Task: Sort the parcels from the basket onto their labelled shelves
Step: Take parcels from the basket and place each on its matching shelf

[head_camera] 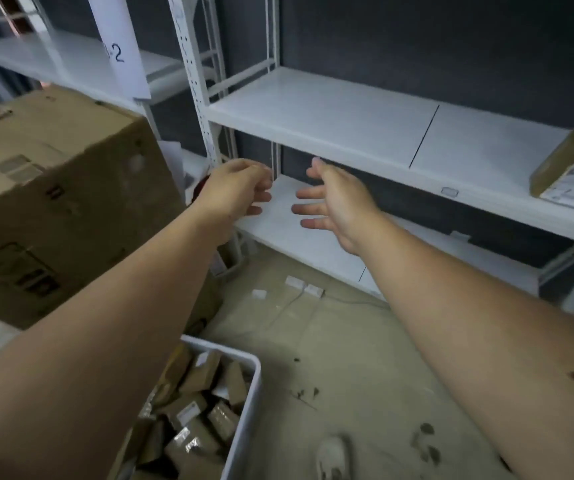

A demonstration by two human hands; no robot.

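Observation:
A white basket [248,403] at the bottom centre holds several brown taped parcels [195,410] with white labels. Both arms reach forward over the lower white shelf [278,216]. My left hand [235,188] has its fingers loosely curled and holds nothing. My right hand [334,202] is spread with straight fingers, palm facing left, also empty. The two hands face each other a short gap apart. One brown parcel [569,174] with a white label lies on the upper white shelf [330,112] at the far right.
A large cardboard box [53,188] stands at the left. A paper sign [116,53] marked with a 2 hangs on the left shelf unit. A perforated white upright [195,81] divides the shelves. Small white pieces [304,287] and a cable lie on the dusty floor.

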